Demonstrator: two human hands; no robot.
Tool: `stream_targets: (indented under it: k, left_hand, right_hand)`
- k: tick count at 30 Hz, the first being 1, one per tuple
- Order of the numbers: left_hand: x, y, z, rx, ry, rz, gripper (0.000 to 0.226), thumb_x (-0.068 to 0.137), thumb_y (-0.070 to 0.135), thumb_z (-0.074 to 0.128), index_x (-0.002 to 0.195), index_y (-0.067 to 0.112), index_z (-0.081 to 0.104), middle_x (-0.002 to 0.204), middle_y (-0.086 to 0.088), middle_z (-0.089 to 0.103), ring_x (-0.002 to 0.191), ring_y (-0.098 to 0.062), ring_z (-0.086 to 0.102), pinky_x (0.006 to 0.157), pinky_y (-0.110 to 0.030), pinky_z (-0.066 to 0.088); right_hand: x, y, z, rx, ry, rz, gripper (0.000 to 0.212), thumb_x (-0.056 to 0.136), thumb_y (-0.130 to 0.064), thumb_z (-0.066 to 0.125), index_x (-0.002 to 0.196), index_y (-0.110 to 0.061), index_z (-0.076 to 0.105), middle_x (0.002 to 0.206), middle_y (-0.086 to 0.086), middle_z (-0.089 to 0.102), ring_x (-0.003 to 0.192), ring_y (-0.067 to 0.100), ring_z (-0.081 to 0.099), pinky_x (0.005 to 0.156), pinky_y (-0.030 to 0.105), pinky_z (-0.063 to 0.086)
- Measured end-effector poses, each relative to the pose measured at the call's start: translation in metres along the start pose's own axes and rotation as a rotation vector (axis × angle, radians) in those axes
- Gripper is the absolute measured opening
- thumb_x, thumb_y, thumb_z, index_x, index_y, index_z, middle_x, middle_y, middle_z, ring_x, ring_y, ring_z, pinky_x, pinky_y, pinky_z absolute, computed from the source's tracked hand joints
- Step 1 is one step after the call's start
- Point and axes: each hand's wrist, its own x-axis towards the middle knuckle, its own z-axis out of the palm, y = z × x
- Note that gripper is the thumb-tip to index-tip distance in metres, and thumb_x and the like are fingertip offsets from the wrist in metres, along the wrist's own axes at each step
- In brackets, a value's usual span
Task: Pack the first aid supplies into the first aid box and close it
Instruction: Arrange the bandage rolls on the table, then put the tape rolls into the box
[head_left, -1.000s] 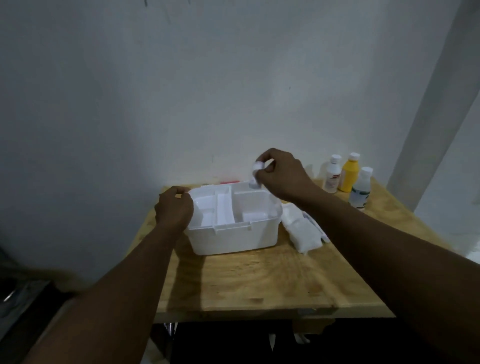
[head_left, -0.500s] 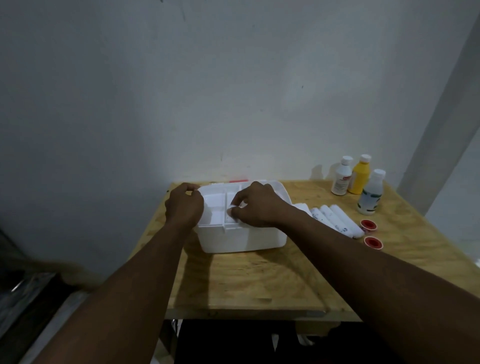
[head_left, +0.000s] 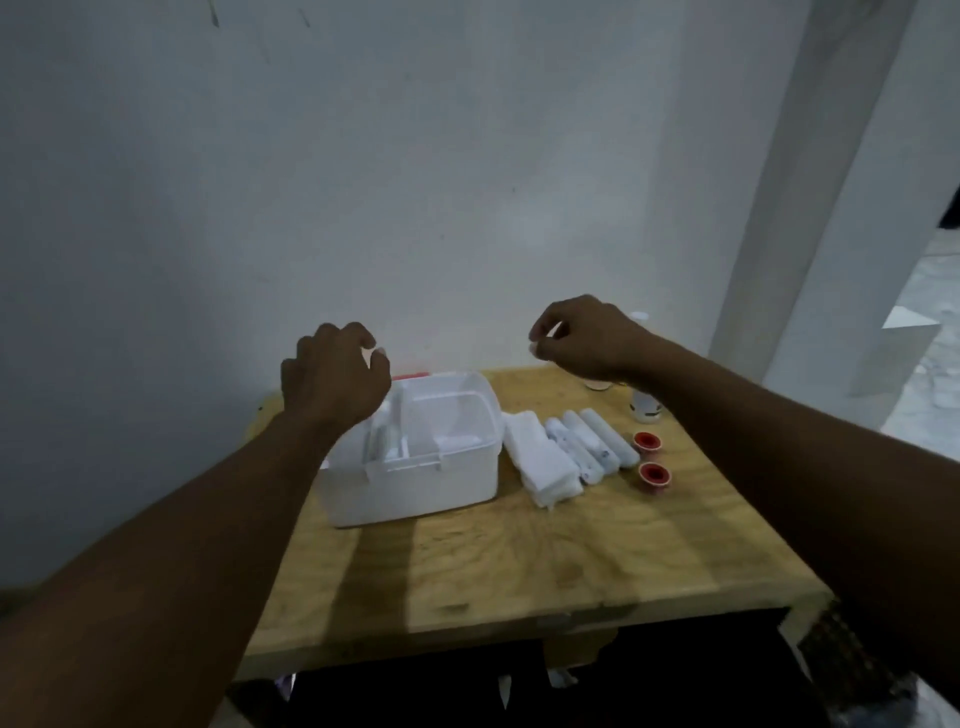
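Note:
The white first aid box stands open on the wooden table, its divided inner tray showing. My left hand hovers above the box's left rear corner, fingers loosely curled and holding nothing. Raised to the right of the box, over the table's back edge, my right hand is loosely curled and also holds nothing. Right of the box lie a stack of white gauze pads, several rolled bandages and two red tape rolls. A white bottle shows partly under my right wrist.
A red edge shows behind the box against the grey wall. A white pillar rises at the right. The other bottles are hidden by my right hand and forearm. Bare wood lies in front of the box.
My right hand has left the box's tray and risen up and to the right. My left hand has lifted off the box's left rim. The view has moved closer.

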Motion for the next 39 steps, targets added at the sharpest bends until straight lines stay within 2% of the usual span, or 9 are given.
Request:
stream_targets:
  k: [5, 8, 10, 14, 19, 24, 30, 33, 39]
  left_hand:
    - [-0.007, 0.076, 0.022, -0.085, -0.021, 0.317, 0.025, 0.090, 0.033, 0.059, 0.111, 0.021, 0.069, 0.112, -0.008, 0.067, 0.108, -0.031, 0.060, 0.091, -0.045, 0.051]
    - [-0.019, 0.127, 0.049, -0.167, -0.131, 0.476, 0.024, 0.088, 0.030, 0.061, 0.109, 0.022, 0.070, 0.107, -0.006, 0.066, 0.105, -0.029, 0.060, 0.089, -0.045, 0.052]
    - [-0.028, 0.156, 0.068, -0.155, -0.224, 0.565, 0.024, 0.088, 0.029, 0.062, 0.110, 0.023, 0.070, 0.109, -0.005, 0.065, 0.105, -0.027, 0.060, 0.088, -0.043, 0.052]
    - [-0.045, 0.196, 0.102, -0.047, -0.426, 0.682, 0.029, 0.091, 0.028, 0.060, 0.119, 0.026, 0.064, 0.123, -0.004, 0.062, 0.114, -0.026, 0.057, 0.090, -0.042, 0.051]
    - [-0.055, 0.220, 0.125, 0.047, -0.566, 0.741, 0.027, 0.091, 0.028, 0.063, 0.117, 0.029, 0.068, 0.123, 0.001, 0.064, 0.109, -0.021, 0.062, 0.083, -0.037, 0.053]
    - [-0.055, 0.228, 0.136, 0.048, -0.524, 0.775, 0.020, 0.091, 0.030, 0.064, 0.109, 0.027, 0.072, 0.111, 0.004, 0.070, 0.097, -0.016, 0.064, 0.068, -0.029, 0.041]
    - [-0.054, 0.229, 0.145, 0.063, -0.480, 0.709, 0.021, 0.090, 0.038, 0.069, 0.099, 0.019, 0.076, 0.097, -0.003, 0.073, 0.087, -0.022, 0.067, 0.065, -0.029, 0.045]
    - [-0.056, 0.228, 0.146, 0.080, -0.443, 0.741, 0.022, 0.091, 0.040, 0.066, 0.099, 0.021, 0.075, 0.098, -0.001, 0.072, 0.089, -0.021, 0.066, 0.068, -0.030, 0.042]
    - [-0.033, 0.225, 0.112, 0.009, -0.298, 0.755, 0.022, 0.094, 0.041, 0.060, 0.099, 0.023, 0.072, 0.100, -0.002, 0.071, 0.094, -0.025, 0.066, 0.071, -0.032, 0.043]
  right_hand:
    - [-0.033, 0.062, -0.023, -0.108, -0.074, 0.110, 0.018, 0.085, -0.016, 0.065, 0.101, -0.014, 0.073, 0.107, 0.005, 0.070, 0.095, 0.019, 0.063, 0.074, 0.023, 0.046]
    - [-0.059, 0.099, -0.015, -0.142, -0.139, 0.158, 0.015, 0.083, -0.017, 0.067, 0.097, -0.017, 0.072, 0.104, 0.001, 0.069, 0.089, 0.013, 0.061, 0.067, 0.018, 0.043]
    - [-0.075, 0.119, -0.004, -0.130, -0.149, 0.152, 0.015, 0.083, -0.022, 0.068, 0.097, -0.020, 0.071, 0.102, -0.002, 0.068, 0.088, 0.013, 0.061, 0.072, 0.022, 0.044]
    - [-0.100, 0.138, 0.016, -0.064, -0.154, 0.104, 0.022, 0.082, -0.032, 0.073, 0.102, -0.021, 0.071, 0.086, -0.021, 0.056, 0.082, 0.009, 0.058, 0.066, 0.016, 0.041]
    - [-0.106, 0.149, 0.023, -0.148, -0.150, 0.038, 0.018, 0.085, -0.030, 0.070, 0.099, -0.018, 0.071, 0.082, -0.008, 0.059, 0.078, 0.012, 0.056, 0.063, 0.019, 0.042]
    - [-0.104, 0.158, 0.014, -0.201, -0.163, 0.101, 0.021, 0.086, -0.033, 0.069, 0.096, -0.015, 0.072, 0.095, 0.004, 0.070, 0.082, 0.018, 0.061, 0.073, 0.032, 0.049]
    - [-0.105, 0.166, 0.008, -0.204, -0.170, 0.148, 0.022, 0.087, -0.035, 0.069, 0.100, -0.018, 0.071, 0.100, 0.001, 0.067, 0.085, 0.015, 0.057, 0.071, 0.026, 0.046]
    - [-0.106, 0.168, 0.006, -0.210, -0.161, 0.146, 0.023, 0.087, -0.036, 0.069, 0.099, -0.016, 0.072, 0.097, 0.001, 0.068, 0.084, 0.015, 0.059, 0.071, 0.029, 0.049]
    - [-0.085, 0.161, -0.027, -0.172, 0.105, 0.123, 0.026, 0.086, -0.040, 0.068, 0.092, -0.016, 0.073, 0.088, 0.002, 0.072, 0.077, 0.016, 0.065, 0.075, 0.039, 0.057]
